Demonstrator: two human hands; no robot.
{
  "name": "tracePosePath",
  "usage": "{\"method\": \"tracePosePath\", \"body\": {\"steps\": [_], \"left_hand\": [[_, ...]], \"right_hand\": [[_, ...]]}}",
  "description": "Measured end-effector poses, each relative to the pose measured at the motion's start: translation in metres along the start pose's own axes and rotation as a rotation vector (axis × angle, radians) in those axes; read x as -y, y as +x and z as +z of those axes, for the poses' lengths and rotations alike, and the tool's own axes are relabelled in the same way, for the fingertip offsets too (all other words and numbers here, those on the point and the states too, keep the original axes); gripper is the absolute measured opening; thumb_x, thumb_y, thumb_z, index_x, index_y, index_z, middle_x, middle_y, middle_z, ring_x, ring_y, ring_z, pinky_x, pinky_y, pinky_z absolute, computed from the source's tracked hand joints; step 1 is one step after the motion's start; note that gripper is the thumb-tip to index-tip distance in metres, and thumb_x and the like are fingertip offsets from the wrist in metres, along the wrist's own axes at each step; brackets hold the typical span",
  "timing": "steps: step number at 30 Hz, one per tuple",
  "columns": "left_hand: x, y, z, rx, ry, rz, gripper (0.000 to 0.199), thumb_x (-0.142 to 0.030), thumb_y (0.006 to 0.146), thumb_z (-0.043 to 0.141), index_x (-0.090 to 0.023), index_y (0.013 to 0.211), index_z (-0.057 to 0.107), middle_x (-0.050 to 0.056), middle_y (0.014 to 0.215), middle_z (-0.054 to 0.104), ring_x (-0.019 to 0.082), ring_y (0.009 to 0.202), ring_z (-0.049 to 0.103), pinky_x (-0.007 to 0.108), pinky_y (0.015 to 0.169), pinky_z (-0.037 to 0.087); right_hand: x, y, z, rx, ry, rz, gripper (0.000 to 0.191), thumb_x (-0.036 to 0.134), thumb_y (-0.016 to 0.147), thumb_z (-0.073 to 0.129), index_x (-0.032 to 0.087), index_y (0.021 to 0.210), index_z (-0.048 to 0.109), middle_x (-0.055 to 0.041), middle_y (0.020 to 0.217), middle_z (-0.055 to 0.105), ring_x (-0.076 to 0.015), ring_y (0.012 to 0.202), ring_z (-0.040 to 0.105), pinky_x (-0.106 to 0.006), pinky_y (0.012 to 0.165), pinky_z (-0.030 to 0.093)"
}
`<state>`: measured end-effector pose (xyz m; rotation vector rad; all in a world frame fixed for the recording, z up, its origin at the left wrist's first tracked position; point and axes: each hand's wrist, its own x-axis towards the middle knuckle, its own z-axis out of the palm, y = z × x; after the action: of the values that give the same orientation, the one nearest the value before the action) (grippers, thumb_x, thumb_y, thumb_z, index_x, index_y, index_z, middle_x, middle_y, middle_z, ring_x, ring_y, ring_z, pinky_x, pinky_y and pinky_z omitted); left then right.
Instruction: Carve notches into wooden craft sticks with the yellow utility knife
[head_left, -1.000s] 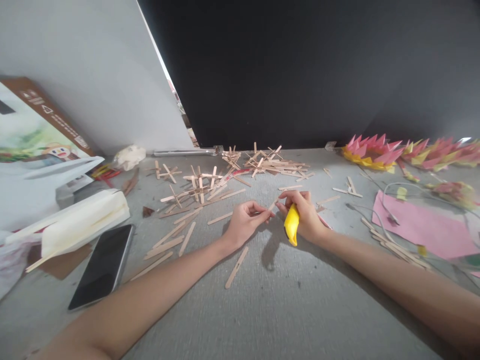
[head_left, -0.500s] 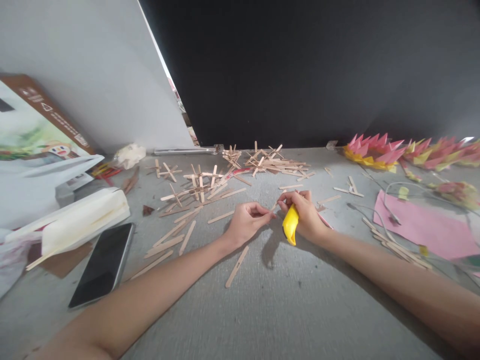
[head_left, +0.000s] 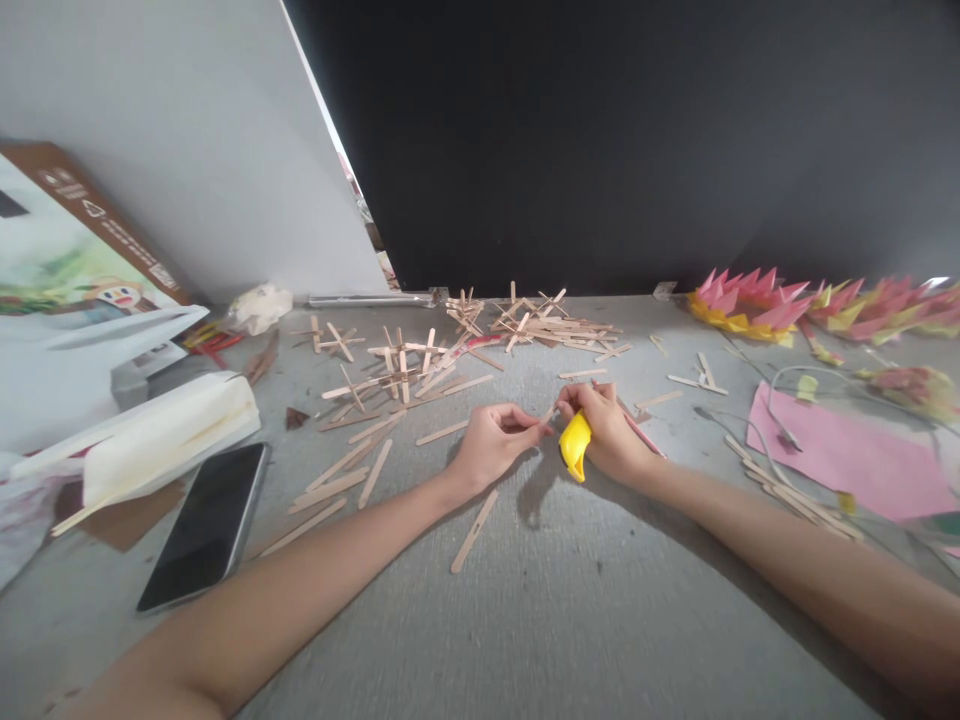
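My left hand [head_left: 499, 438] pinches the end of a small wooden craft stick [head_left: 550, 413] between thumb and fingertips. Close beside it, my right hand [head_left: 607, 425] is wrapped round a curved, glossy yellow tool [head_left: 576, 446] whose kind I cannot make out. The tool's yellow end sticks out below the fingers, and its working part is hidden at the fingertips near the stick. A thin pinkish rod [head_left: 640, 432] shows at the far side of the right hand; whether it is held or lying there I cannot tell. One loose craft stick [head_left: 475, 532] lies below my left wrist.
Behind the hands lie a heap of craft sticks [head_left: 559, 328] and several crossed stick pieces [head_left: 403, 365]. At left are a phone [head_left: 204, 528] and a cream paper packet [head_left: 172, 437]. Pink paper [head_left: 847, 455], a cable [head_left: 784, 432] and folded-paper rings [head_left: 750, 305] are at right.
The yellow tool has shifted slightly left and up, with the right hand turning a little. More of the pinkish rod shows. My left hand stays nearly still.
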<state>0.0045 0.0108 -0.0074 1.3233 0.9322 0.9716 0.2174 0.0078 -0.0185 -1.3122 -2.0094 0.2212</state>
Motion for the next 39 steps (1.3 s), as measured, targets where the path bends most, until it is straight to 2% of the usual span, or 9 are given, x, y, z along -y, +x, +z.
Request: {"method": "tracePosePath", "body": {"steps": [7,13,20,23,28,33,36,39], "left_hand": [[0.001,0.000,0.000,0.008,-0.036,0.008,0.036,-0.048,0.075,0.092,-0.017,0.077,0.074,0.011,0.087,0.082,0.019,0.077,0.076,0.029,0.073,0.059],[0.005,0.001,-0.002,0.018,-0.071,-0.016,0.035,-0.046,0.077,0.091,-0.015,0.078,0.075,0.011,0.086,0.082,0.018,0.078,0.076,0.029,0.075,0.058],[-0.001,0.011,-0.005,-0.049,-0.366,-0.084,0.031,-0.034,0.070,0.096,-0.016,0.073,0.072,0.010,0.087,0.082,0.017,0.079,0.075,0.031,0.081,0.058],[-0.003,0.013,-0.006,-0.052,-0.423,-0.098,0.030,-0.032,0.068,0.096,-0.014,0.076,0.073,0.009,0.086,0.082,0.015,0.077,0.074,0.030,0.081,0.058],[-0.002,0.014,-0.005,-0.061,-0.411,-0.084,0.032,-0.033,0.068,0.096,-0.014,0.076,0.072,0.009,0.085,0.082,0.016,0.076,0.074,0.031,0.080,0.058],[0.005,0.013,-0.005,-0.044,-0.335,-0.049,0.031,-0.035,0.071,0.095,-0.016,0.076,0.071,0.009,0.085,0.082,0.018,0.081,0.077,0.031,0.080,0.058],[0.005,0.011,-0.005,-0.032,-0.274,-0.037,0.032,-0.038,0.073,0.094,-0.016,0.077,0.071,0.009,0.087,0.083,0.018,0.078,0.076,0.031,0.078,0.059],[0.003,0.007,-0.005,-0.015,-0.169,-0.032,0.033,-0.041,0.075,0.093,-0.016,0.077,0.072,0.011,0.087,0.083,0.018,0.075,0.076,0.032,0.076,0.059]], "right_hand": [[0.002,-0.001,-0.002,-0.003,0.014,-0.010,0.018,0.032,0.108,0.042,0.026,0.095,0.054,-0.0031,0.085,0.071,-0.0240,0.080,0.059,-0.048,0.096,0.047],[0.003,0.001,-0.003,-0.003,0.007,-0.011,0.020,0.034,0.108,0.041,0.026,0.094,0.053,-0.0034,0.085,0.071,-0.0241,0.079,0.059,-0.045,0.092,0.047],[0.005,-0.002,-0.003,0.023,0.029,-0.114,0.017,0.030,0.107,0.044,0.026,0.095,0.055,-0.0043,0.092,0.073,-0.0248,0.082,0.060,-0.048,0.097,0.044],[0.004,-0.002,-0.002,0.016,0.042,-0.131,0.016,0.031,0.107,0.047,0.027,0.097,0.058,-0.0042,0.091,0.074,-0.0252,0.083,0.060,-0.048,0.097,0.044],[0.001,-0.001,-0.001,-0.031,0.061,-0.097,0.016,0.033,0.107,0.051,0.026,0.097,0.062,-0.0030,0.082,0.071,-0.0241,0.079,0.058,-0.047,0.091,0.043],[0.000,-0.001,-0.001,-0.065,0.084,-0.104,0.020,0.034,0.109,0.050,0.025,0.101,0.066,-0.0036,0.084,0.073,-0.0225,0.078,0.057,-0.046,0.090,0.041],[-0.001,-0.001,0.000,-0.105,0.118,-0.033,0.020,0.039,0.108,0.053,0.027,0.103,0.069,-0.0044,0.086,0.073,-0.0236,0.080,0.058,-0.045,0.088,0.042],[-0.004,-0.001,0.002,-0.150,0.163,0.050,0.020,0.046,0.103,0.061,0.028,0.104,0.069,-0.0033,0.078,0.066,-0.0258,0.084,0.056,-0.042,0.083,0.044]]}}
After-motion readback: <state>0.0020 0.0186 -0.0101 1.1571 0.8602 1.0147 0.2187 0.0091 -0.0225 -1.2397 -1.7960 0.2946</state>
